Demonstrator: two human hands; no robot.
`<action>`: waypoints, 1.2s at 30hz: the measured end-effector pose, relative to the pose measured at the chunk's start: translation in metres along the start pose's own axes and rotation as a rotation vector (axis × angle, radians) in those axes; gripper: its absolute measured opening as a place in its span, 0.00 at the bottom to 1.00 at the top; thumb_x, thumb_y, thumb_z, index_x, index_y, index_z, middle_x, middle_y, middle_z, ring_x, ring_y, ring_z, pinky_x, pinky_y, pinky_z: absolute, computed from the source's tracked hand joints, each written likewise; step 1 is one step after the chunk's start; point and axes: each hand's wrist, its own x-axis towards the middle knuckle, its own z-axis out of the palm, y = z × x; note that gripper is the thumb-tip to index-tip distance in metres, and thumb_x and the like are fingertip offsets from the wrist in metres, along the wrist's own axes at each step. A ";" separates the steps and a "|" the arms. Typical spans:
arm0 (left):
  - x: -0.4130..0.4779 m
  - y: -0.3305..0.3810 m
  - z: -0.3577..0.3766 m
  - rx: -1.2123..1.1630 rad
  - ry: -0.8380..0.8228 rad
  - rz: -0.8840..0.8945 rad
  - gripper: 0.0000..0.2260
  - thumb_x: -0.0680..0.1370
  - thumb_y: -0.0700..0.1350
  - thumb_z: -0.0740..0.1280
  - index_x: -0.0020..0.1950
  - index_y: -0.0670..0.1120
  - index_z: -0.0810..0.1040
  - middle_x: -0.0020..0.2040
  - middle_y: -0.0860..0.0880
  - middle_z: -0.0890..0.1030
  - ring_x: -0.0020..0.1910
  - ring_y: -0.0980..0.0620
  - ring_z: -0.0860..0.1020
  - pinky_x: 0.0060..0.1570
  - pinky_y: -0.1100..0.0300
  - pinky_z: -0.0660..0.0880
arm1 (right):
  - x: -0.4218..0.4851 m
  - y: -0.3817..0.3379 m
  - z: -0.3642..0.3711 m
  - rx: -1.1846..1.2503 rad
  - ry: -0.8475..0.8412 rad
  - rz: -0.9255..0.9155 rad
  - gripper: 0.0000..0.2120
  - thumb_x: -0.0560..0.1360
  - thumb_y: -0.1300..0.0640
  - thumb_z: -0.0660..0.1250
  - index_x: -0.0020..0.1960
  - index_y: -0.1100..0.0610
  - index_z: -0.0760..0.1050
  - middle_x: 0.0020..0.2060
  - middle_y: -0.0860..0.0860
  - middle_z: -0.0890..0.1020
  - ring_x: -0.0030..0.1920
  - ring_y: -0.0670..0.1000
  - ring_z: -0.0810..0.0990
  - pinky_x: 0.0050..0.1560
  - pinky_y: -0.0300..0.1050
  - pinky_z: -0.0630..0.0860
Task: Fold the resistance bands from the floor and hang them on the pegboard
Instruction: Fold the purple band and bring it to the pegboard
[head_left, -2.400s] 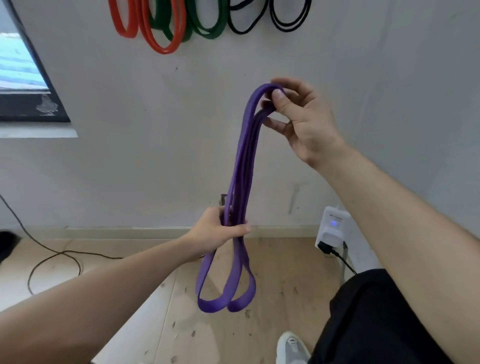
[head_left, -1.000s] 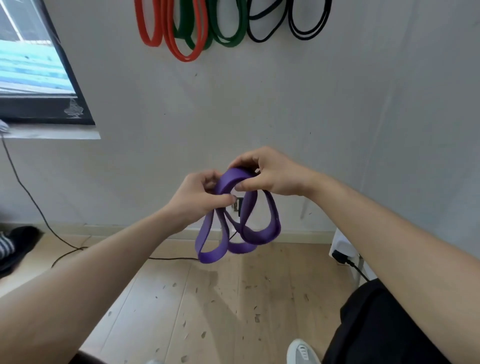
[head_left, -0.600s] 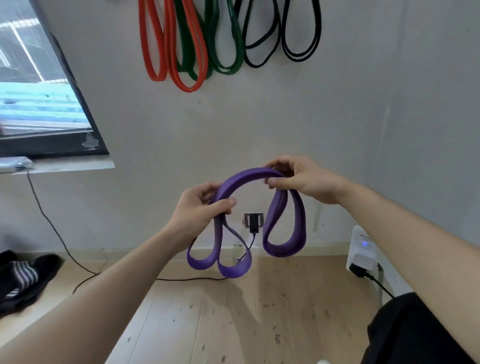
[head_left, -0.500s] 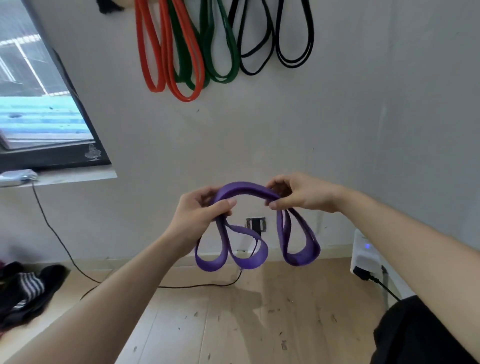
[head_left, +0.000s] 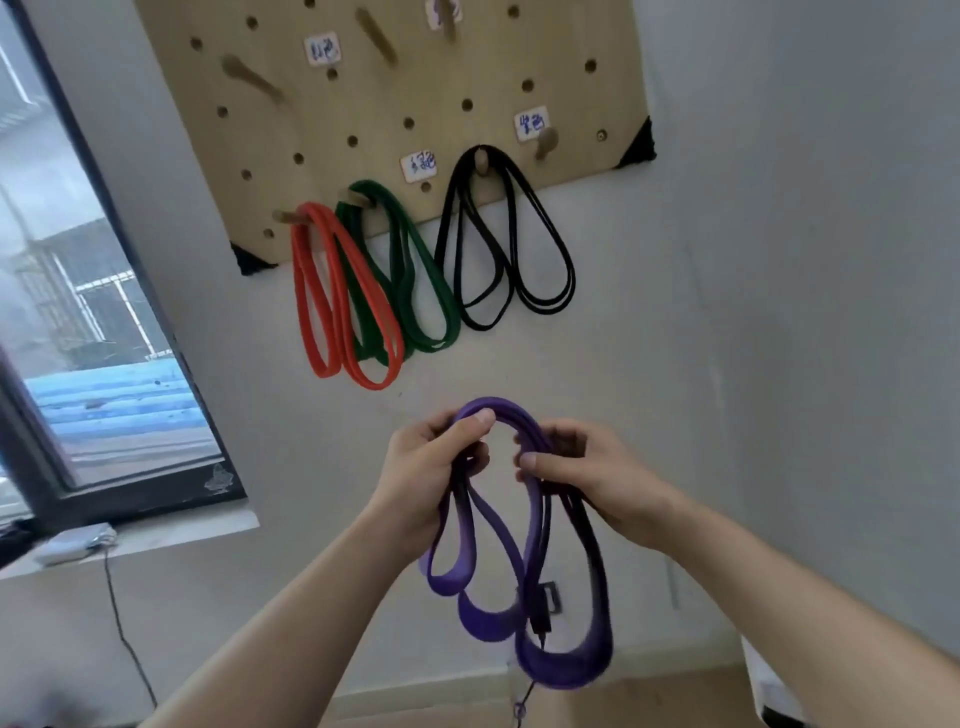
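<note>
A purple resistance band (head_left: 506, 582), folded into several hanging loops, is held up in front of the wall. My left hand (head_left: 428, 470) grips its top bend from the left, thumb over the band. From the right, my right hand (head_left: 582, 470) pinches the same bend. Above them a wooden pegboard (head_left: 395, 109) is fixed to the wall. An orange band (head_left: 340, 306), a green band (head_left: 410, 280) and a black band (head_left: 506, 244) hang from its lower pegs. A bare peg (head_left: 545, 143) sticks out at the board's lower right under a paper label.
A dark-framed window (head_left: 98, 332) with a sill fills the left. A thin cable (head_left: 122, 618) drops from the sill toward the floor. A wall socket (head_left: 551, 597) with a plug shows behind the purple loops. A white object (head_left: 769, 686) stands at the lower right.
The view has tilted up, bringing the whole pegboard into sight. Both hands have moved closer together at the top of the purple band, and its loops now hang bunched together.
</note>
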 end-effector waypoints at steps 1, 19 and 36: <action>0.007 0.011 0.004 0.012 0.002 0.020 0.09 0.78 0.42 0.72 0.53 0.36 0.83 0.40 0.46 0.76 0.37 0.50 0.75 0.47 0.55 0.77 | 0.004 -0.009 -0.003 0.024 0.035 -0.029 0.11 0.75 0.63 0.73 0.57 0.59 0.80 0.49 0.61 0.84 0.50 0.60 0.84 0.61 0.60 0.78; 0.143 0.151 0.083 -0.187 0.090 0.251 0.12 0.77 0.46 0.75 0.60 0.48 0.83 0.52 0.46 0.87 0.49 0.49 0.85 0.49 0.57 0.82 | 0.134 -0.218 -0.101 -0.219 0.232 -0.443 0.10 0.77 0.62 0.71 0.57 0.54 0.80 0.40 0.48 0.84 0.36 0.42 0.81 0.43 0.40 0.75; 0.201 0.115 0.107 0.723 0.382 0.764 0.19 0.80 0.43 0.68 0.72 0.51 0.76 0.60 0.54 0.80 0.59 0.53 0.79 0.58 0.59 0.74 | 0.194 -0.191 -0.138 -0.803 0.399 -0.552 0.18 0.77 0.60 0.70 0.65 0.49 0.77 0.58 0.48 0.77 0.56 0.48 0.77 0.58 0.42 0.72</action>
